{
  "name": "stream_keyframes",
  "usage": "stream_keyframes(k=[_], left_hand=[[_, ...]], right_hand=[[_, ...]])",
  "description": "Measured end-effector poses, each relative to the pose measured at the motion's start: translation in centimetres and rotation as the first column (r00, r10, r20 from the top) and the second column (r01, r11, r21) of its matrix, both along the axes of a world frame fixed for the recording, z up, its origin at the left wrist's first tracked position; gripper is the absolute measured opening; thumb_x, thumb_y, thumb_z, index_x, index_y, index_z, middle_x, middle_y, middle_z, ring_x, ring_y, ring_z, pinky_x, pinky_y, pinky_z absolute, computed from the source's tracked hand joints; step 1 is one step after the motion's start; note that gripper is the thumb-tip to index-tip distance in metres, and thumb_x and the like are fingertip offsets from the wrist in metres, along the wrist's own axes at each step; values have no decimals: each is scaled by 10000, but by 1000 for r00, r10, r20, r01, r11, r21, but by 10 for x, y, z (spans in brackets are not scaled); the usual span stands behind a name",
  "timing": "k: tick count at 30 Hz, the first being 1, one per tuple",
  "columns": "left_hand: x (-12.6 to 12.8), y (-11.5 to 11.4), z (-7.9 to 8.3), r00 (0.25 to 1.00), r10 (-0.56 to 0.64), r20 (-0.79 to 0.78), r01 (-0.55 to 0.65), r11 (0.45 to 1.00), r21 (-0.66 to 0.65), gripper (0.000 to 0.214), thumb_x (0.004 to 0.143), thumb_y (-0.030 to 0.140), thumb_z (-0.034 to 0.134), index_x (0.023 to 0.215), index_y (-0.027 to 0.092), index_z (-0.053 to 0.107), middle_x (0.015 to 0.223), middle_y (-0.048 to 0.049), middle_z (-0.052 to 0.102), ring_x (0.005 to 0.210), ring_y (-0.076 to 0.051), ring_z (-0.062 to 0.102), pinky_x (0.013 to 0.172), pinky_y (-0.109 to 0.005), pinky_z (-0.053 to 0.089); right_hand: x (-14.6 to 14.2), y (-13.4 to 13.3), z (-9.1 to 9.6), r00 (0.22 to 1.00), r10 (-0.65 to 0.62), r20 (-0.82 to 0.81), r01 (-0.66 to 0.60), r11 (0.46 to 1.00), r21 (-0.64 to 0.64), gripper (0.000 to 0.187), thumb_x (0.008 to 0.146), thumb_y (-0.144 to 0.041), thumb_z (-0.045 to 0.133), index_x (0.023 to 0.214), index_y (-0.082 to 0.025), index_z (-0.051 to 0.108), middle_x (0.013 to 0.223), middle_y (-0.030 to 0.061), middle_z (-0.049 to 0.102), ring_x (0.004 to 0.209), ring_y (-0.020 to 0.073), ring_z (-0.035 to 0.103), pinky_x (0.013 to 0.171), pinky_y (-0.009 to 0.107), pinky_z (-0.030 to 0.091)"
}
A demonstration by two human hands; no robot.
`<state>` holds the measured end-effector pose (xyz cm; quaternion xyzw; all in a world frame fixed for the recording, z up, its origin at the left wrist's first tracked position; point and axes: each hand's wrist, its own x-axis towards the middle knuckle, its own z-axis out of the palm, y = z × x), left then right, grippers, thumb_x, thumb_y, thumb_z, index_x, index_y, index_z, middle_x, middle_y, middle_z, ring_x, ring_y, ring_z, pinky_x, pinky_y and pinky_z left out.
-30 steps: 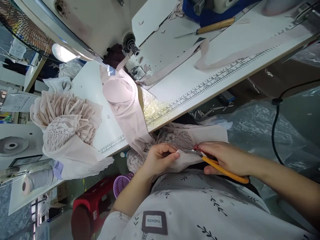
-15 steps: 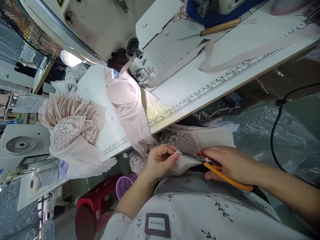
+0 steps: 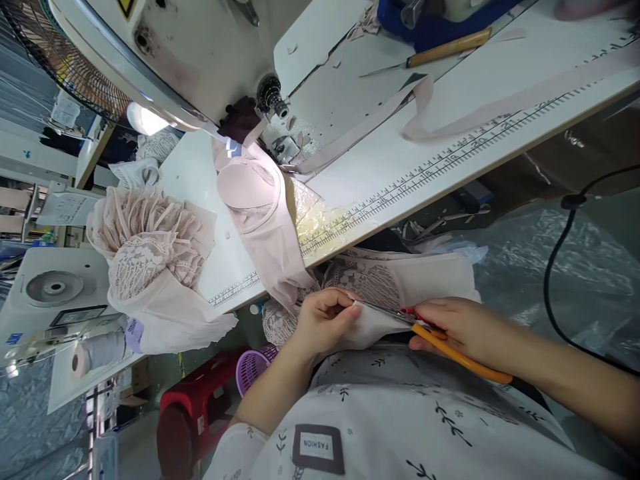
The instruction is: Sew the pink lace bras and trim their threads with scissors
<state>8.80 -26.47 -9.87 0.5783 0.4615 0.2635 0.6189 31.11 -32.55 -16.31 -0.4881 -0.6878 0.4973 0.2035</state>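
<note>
My left hand (image 3: pixel 323 321) is closed, pinching the edge of a pale pink lace garment piece (image 3: pixel 395 283) on my lap below the table edge. My right hand (image 3: pixel 463 328) grips orange-handled scissors (image 3: pixel 430 333); their blades lie along the fabric edge and reach to my left fingertips. The same pink fabric runs up over the table edge to a bra cup (image 3: pixel 247 187) under the sewing machine needle area (image 3: pixel 273 100).
A white sewing table (image 3: pixel 450 140) with a printed ruler along its edge carries a pink strap strip (image 3: pixel 465 117) and a wooden-handled awl (image 3: pixel 440 48). A pile of lace pieces (image 3: pixel 150 247) sits at left. A purple basket (image 3: pixel 253 363) and red stool (image 3: pixel 187 420) stand below. A black cable (image 3: pixel 555 267) hangs at right.
The scissors have slid a little further along the fabric edge toward my left fingers. My view has shifted slightly; both hands keep their grips.
</note>
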Motion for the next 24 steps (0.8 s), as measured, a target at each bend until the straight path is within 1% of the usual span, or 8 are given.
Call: stream_keyframes(k=[2,5,7,10,13,18,21,24], left_hand=[[0,0,1,1000,-2,-8,2,1000,-4,343,750,438,682,618,141,574,785,-76,664,685,-128,596,616,-243,484],[0,2,3,1000,-19,-4,19,1000,-15,363,742,460,686,617,139,575,785,-81,671,706,-145,617,648,-264,499],[0,2,4,999,-33,17,33,999,-27,374,738,467,689,609,138,566,774,-82,678,699,-151,628,649,-270,507],[-1,1,5,999,-35,42,36,999,-28,354,751,444,683,617,140,561,783,-86,691,712,-157,644,642,-266,513],[-2,0,6,999,-36,10,36,999,31,318,777,417,663,640,143,577,806,-95,700,736,-162,653,654,-268,521],[-2,0,8,991,-91,-95,104,983,149,334,794,440,631,639,146,592,822,-112,700,772,-179,657,682,-282,529],[-1,1,9,985,-135,-110,152,975,161,333,808,435,614,643,147,587,831,-116,704,749,-173,655,651,-269,524],[1,1,10,981,-163,-102,178,971,159,325,821,423,601,648,148,582,850,-121,712,737,-172,658,644,-269,524]], right_hand=[[1,0,0,1000,-13,2,13,1000,-2,499,808,-676,406,595,-227,361,609,36,515,565,192,525,524,314,400],[7,3,4,1000,-12,-5,12,1000,-9,473,805,-655,427,618,-221,410,621,32,524,564,180,506,520,303,394],[12,7,9,1000,7,-5,-7,1000,-14,435,804,-629,452,663,-218,454,662,39,550,602,190,524,548,312,410],[17,13,17,995,67,72,-64,997,-46,433,756,-646,511,700,-217,479,720,58,581,656,226,552,579,342,420],[20,14,21,985,103,136,-93,993,-77,450,717,-663,555,684,-220,485,709,61,585,641,241,556,559,344,403],[21,10,23,984,78,157,-65,994,-90,411,709,-616,612,642,-229,490,655,54,579,592,234,552,510,333,370],[19,12,27,983,95,155,-83,993,-84,403,704,-599,623,629,-230,479,640,56,579,573,231,548,494,332,360],[17,15,32,977,126,169,-108,988,-111,421,681,-610,629,612,-231,459,634,54,577,567,237,547,490,330,357]])
